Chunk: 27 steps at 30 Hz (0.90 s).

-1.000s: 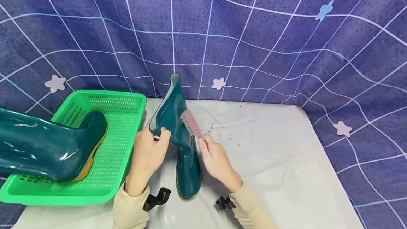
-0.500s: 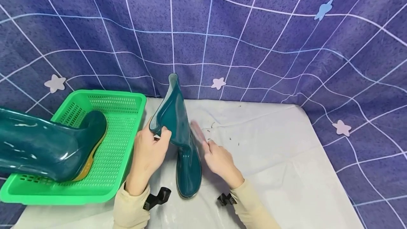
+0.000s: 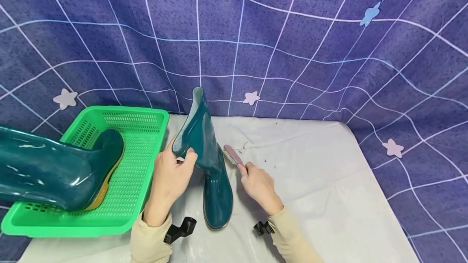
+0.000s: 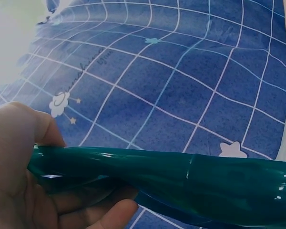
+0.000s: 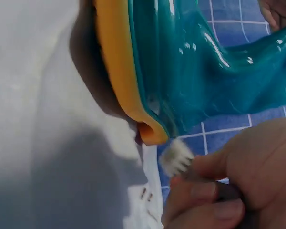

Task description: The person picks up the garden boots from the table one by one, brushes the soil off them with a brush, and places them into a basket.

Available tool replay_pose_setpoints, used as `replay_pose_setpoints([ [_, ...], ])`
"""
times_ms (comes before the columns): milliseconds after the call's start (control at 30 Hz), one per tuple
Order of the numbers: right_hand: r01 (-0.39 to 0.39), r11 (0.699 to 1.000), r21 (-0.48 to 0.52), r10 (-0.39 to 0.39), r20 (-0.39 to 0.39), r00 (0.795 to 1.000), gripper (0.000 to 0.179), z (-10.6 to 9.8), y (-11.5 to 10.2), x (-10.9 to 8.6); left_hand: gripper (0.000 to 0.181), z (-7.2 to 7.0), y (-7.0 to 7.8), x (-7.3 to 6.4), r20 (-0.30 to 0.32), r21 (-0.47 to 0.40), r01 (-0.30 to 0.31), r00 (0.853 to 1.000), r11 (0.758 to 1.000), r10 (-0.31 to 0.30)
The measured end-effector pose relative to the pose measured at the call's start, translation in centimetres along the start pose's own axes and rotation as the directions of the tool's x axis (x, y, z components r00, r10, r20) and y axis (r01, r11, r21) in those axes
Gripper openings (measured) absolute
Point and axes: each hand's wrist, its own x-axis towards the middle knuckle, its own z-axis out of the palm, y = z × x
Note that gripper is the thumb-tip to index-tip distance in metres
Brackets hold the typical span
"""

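Note:
A dark green rubber boot [image 3: 217,190] stands on the white-covered table with its toe toward me and its shaft leaning left. My left hand [image 3: 172,177] grips the rim of the shaft, thumb on the outer side; the left wrist view shows the boot shaft [image 4: 219,186] stretching right from those fingers. In my right hand [image 3: 258,186] is a pink brush [image 3: 232,155] with pale bristles, held by its handle. The brush is right of the boot; in the right wrist view its bristles [image 5: 176,156] are close to the heel of the yellow sole [image 5: 117,57]. Whether they touch is unclear.
To the left, a green plastic basket [image 3: 120,230] holds a second green boot [image 3: 47,169], which lies on its side with its shaft over the basket's edge. Small dark bits of debris [image 3: 265,160] lie on the white cover [image 3: 329,182]. A blue-purple gridded curtain [image 3: 278,44] hangs behind.
The brush has moved down from the boot's shaft toward the heel area, and my right hand has shifted slightly right and down. My left hand keeps its grip on the rim.

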Motion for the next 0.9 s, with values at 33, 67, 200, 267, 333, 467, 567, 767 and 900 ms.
replay_pose_setpoints([
  [33, -0.006, 1.0, -0.009, 0.005, -0.027, 1.0, 0.043, 0.0, 0.1, 0.1, 0.004, 0.0, 0.0, 0.0, 0.0, 0.0, -0.003, 1.0, 1.0, 0.003],
  [67, -0.019, 1.0, -0.012, 0.019, -0.037, 0.999, 0.039, -0.7, -0.6, 0.0, 0.004, 0.0, 0.0, 0.0, 0.002, -0.003, -0.004, 1.0, 1.0, 0.004],
  [200, 0.071, 0.985, 0.16, -0.063, -0.056, 0.996, 0.035, -0.6, -0.4, 0.6, 0.016, -0.1, 0.0, 0.1, 0.024, -0.005, 0.0, 1.0, 1.0, 0.0],
  [267, 0.093, 0.954, 0.285, -0.087, -0.036, 0.996, 0.037, -0.7, -0.5, 0.7, 0.026, -0.1, 0.0, 0.1, 0.041, -0.01, 0.002, 0.999, 1.0, -0.002],
  [333, 0.11, 0.905, 0.411, -0.111, -0.019, 0.994, 0.039, -1.0, -0.7, 0.6, 0.033, 0.0, 0.0, 0.1, 0.058, 0.001, -0.001, 0.998, 1.0, 0.001],
  [467, 0.166, 0.788, 0.593, -0.195, -0.016, 0.981, 0.038, -1.7, -1.1, 0.2, 0.034, 0.1, 0.0, 0.1, 0.095, 0.004, -0.02, 0.995, 1.0, 0.019],
  [567, 0.208, 0.736, 0.645, -0.254, -0.022, 0.967, 0.037, -2.4, -1.4, -0.1, 0.037, 0.3, -0.1, 0.1, 0.14, -0.021, -0.057, 0.988, 0.998, 0.059],
  [767, 0.222, 0.735, 0.641, -0.264, -0.031, 0.964, 0.035, -3.7, -1.3, -0.2, 0.04, 1.1, -1.1, 0.4, 0.221, -0.163, -0.132, 0.961, 0.978, 0.167],
  [900, 0.182, 0.751, 0.634, -0.23, -0.007, 0.973, 0.038, -4.5, -0.6, 0.1, 0.039, 2.2, -2.1, 1.2, 0.257, -0.272, -0.009, 0.963, 0.962, 0.082],
])
